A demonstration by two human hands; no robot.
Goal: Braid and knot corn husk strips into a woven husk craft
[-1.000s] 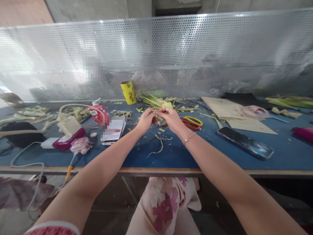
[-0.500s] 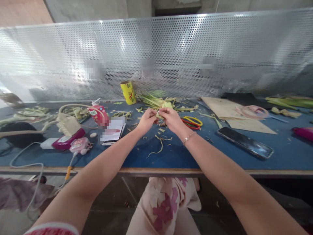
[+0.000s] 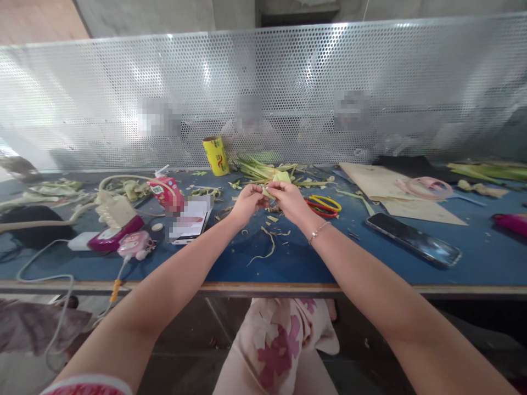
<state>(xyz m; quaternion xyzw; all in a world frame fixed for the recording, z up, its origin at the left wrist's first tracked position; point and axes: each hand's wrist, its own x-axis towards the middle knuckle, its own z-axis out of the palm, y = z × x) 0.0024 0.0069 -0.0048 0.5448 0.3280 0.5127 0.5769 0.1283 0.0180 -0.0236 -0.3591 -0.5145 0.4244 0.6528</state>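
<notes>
Both my hands meet over the middle of the blue table (image 3: 288,263). My left hand (image 3: 246,202) and my right hand (image 3: 289,199) each pinch an end of a small pale green leaf piece (image 3: 266,192) held just above the tabletop, fingers closed on it. A bracelet sits on my right wrist. Leaf scraps (image 3: 267,241) lie on the table under my hands. A pile of green leaf strips (image 3: 263,169) lies just beyond them.
Red and yellow rings (image 3: 325,205) lie right of my hands, a dark phone (image 3: 413,239) further right. A white phone (image 3: 190,219), red carton (image 3: 167,192), pink gadgets (image 3: 123,239) and cables sit left. A yellow roll (image 3: 216,155) stands by the perforated metal screen (image 3: 263,93).
My fingers have shifted slightly on the leaf piece, hands staying together in the same place. Nothing else on the table has moved.
</notes>
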